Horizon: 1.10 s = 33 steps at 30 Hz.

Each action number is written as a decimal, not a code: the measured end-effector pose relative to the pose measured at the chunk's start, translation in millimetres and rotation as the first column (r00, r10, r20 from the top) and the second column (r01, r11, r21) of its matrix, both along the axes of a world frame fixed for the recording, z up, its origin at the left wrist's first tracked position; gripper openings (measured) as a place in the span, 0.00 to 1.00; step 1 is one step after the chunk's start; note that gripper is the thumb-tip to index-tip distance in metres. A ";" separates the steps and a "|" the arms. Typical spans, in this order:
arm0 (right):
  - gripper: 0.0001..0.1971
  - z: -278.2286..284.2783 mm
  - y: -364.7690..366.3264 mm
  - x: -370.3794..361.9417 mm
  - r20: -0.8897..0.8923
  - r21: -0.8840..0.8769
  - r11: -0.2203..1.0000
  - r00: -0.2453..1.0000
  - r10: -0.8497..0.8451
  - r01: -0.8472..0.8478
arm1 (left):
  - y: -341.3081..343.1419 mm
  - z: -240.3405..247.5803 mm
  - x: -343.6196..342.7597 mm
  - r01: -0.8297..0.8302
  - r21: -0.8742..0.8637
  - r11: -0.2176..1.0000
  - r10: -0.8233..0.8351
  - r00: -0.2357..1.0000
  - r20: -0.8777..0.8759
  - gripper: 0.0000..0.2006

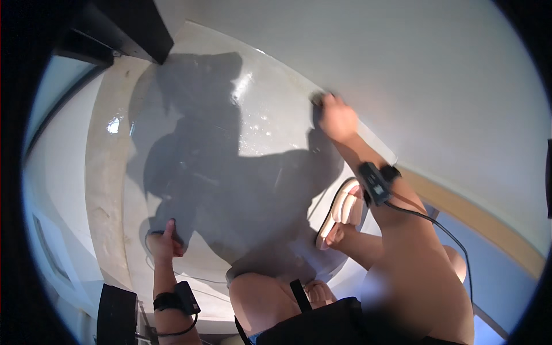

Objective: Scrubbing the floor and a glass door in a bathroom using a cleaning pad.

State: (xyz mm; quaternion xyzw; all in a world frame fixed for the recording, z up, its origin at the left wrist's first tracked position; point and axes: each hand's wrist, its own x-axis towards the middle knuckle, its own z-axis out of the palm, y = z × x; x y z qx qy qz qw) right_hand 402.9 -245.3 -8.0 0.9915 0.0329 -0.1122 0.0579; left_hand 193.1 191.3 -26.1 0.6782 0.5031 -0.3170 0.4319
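At the foot of the pale wall, my right hand is closed on a small dark object. Motion blur hides what kind it is. The hand is where the wet grey floor meets the wall. My left hand hangs low over the left side of the floor, its thumb stretched away from the partly curled fingers. Nothing is plainly held in it. A thin line, perhaps a cord, curves beside and below this hand. Black devices with cables are strapped to my right forearm and left forearm.
A pale wall bounds the right, with a tan edge strip lower down. Dark upright furniture stands at the upper left. My sandalled foot rests below my right arm. A large shadow covers the middle floor.
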 end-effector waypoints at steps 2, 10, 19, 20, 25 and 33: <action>0.10 0.7 29.3 12.4 -0.054 -0.026 1.000 0.999 0.007 -0.009 | 7.0 3.6 -5.9 0.012 0.002 1.000 -0.012 1.000 -0.012 0.28; 0.14 1.6 -25.3 -20.9 -0.170 -0.153 0.962 0.953 -0.251 0.226 | 9.3 -2.4 -10.5 0.137 0.085 0.987 -0.142 0.988 0.057 0.29; 0.14 10.7 -7.6 -9.5 -0.099 0.023 0.975 0.971 -0.218 0.221 | 13.4 8.7 -9.1 0.002 0.022 1.000 -0.001 1.000 -0.021 0.29; 0.15 11.8 -33.7 -20.8 -0.124 -0.052 0.959 0.951 -0.284 0.280 | 7.4 7.8 -5.0 -0.003 0.005 1.000 0.003 1.000 -0.006 0.29; 0.12 21.9 -97.3 -65.4 -0.080 -0.133 0.792 0.791 -0.607 0.595 | -6.3 -1.5 -1.3 0.033 0.023 0.999 -0.034 0.999 0.034 0.28; 0.22 -4.4 -129.4 -126.9 0.166 0.220 0.561 0.536 -0.828 0.798 | 1.6 1.1 -6.0 0.007 0.053 0.999 -0.006 1.000 -0.021 0.28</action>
